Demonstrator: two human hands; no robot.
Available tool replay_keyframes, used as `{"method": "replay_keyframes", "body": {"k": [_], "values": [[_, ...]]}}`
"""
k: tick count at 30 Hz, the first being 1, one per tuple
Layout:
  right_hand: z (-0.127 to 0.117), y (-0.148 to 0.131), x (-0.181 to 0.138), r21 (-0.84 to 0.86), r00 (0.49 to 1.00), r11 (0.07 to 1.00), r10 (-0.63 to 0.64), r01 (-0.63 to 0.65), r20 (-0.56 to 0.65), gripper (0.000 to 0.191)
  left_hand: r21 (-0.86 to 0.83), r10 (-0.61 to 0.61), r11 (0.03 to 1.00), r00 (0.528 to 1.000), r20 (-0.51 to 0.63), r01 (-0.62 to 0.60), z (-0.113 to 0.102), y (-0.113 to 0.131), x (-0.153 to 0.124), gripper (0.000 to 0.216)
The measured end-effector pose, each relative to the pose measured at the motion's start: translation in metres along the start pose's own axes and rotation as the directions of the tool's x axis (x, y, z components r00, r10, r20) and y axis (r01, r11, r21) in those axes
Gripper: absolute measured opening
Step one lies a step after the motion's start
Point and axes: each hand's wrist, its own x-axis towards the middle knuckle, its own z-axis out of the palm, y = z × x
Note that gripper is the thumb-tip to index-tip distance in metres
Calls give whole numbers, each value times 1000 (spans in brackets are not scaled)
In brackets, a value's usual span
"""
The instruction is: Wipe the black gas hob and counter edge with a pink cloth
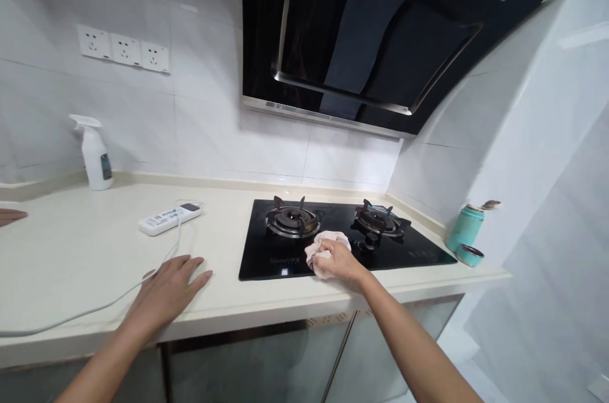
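Note:
My right hand (337, 259) grips a crumpled pale pink cloth (320, 249) and presses it on the black glass gas stove (266, 257), just in front of the left burner (294, 220). To the right of the cloth lie the stove's control knob (372, 240) and the right burner (379, 221). My left hand (167, 285) rests flat on the cream countertop (223, 225), fingers spread, left of the stove. A white cable (114, 299) runs under or beside it; which one I cannot tell. The cable reaches a white remote-like device (170, 219) behind that hand.
A white spray bottle (95, 154) stands at the back left. At the right end are a teal can (465, 226) and a small teal dish (470, 255). A black range hood (361, 41) overhangs the stove. Another person's fingertips (12, 216) show at the left edge.

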Motion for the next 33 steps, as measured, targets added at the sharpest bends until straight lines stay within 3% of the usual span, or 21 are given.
{"method": "replay_keyframes", "body": {"k": [7,12,14,18,22,25,28,31,33], "values": [[-40,48,-80,-21,972,983,179,-184,-154,22,19,-4,1000,1000,11,4,2,-2,2,64],[-92,71,-126,40,967,966,254,-255,20,40,7,4,1000,1000,9,-4,5,-3,3,64],[-114,75,-131,85,962,958,272,-272,16,45,2,2,1000,1000,8,-2,7,-4,4,65],[-141,81,-104,60,918,950,311,-306,-246,49,-7,-4,1000,1000,-1,4,9,-4,5,64],[-143,91,-39,-23,856,916,365,-400,-367,47,-11,-3,1000,1000,-22,3,9,-4,4,61],[-133,100,14,-22,787,865,446,-502,-426,47,-18,-14,1000,1000,-22,14,7,-4,4,60],[-114,106,45,-27,746,826,493,-562,-447,48,-11,-24,1000,1000,-9,24,6,-3,4,61],[-91,108,45,-69,754,814,499,-577,-427,54,-6,-34,999,999,3,34,5,-2,3,61],[-77,108,32,-158,786,807,477,-569,-393,57,-9,-37,999,999,4,37,6,-2,3,62]]}}
